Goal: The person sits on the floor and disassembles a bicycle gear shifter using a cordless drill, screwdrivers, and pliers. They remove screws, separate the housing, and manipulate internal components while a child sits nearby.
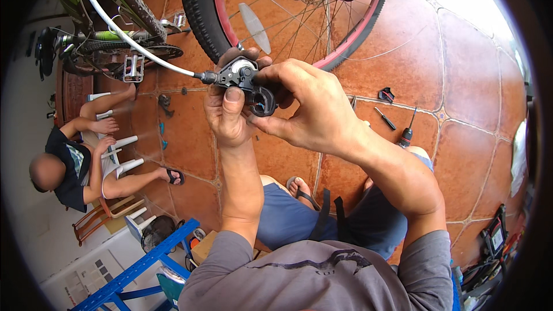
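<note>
A black bicycle gear shifter (238,75) is held up in front of me, its housing showing a pale round part inside. From its left end a white cable housing (140,52) curves up and out of view. My left hand (226,116) is closed around the shifter from below and behind, thumb pressed on its near face. My right hand (314,101) grips its right side, beside the round clamp ring (263,102); some of those fingertips are hidden behind the part. Dark grime covers several fingers.
Beyond my hands stands a bicycle wheel (201,20). On the tiled floor at right lie screwdrivers (385,118) (406,136) and a small black part (386,95). Another person (69,155) sits at left near a bicycle pedal (133,68). A blue metal frame (138,268) is at lower left.
</note>
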Demonstrator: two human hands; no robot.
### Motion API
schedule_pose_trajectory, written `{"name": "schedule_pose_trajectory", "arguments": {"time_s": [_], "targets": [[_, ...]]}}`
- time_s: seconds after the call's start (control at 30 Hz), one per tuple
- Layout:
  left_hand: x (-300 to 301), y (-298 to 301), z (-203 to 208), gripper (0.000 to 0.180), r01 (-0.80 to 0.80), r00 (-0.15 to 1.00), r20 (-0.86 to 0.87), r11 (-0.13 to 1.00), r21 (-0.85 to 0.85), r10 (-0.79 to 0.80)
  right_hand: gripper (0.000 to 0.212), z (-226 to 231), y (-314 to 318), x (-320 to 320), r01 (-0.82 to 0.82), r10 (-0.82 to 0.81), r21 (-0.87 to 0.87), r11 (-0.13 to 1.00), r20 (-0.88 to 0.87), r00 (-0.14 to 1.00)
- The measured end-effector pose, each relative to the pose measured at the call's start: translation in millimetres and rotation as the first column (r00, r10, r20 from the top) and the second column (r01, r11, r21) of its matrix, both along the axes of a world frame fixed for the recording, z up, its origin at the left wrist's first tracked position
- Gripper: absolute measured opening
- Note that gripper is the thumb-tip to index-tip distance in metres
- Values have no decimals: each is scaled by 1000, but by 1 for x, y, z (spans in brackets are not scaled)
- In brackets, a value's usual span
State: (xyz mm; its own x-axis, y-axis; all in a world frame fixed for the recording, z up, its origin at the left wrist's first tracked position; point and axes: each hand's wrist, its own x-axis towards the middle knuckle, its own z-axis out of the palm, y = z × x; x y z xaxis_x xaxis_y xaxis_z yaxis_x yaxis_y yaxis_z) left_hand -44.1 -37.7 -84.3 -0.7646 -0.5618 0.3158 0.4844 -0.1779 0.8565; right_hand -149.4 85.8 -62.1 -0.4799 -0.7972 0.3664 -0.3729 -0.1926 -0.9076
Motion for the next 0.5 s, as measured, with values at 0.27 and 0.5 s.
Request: {"name": "schedule_pose_trajectory", "arguments": {"time_s": [0.27,0.5], "targets": [[12,-16,-6,50,26,1000,0,1000,10,-26,55,-22,2,-10,-231,315,-214,949,664,678],[11,-12,-3,28,-83,992,101,996,28,79,35,-39,1,-19,-194,243,-161,968,797,553]]}}
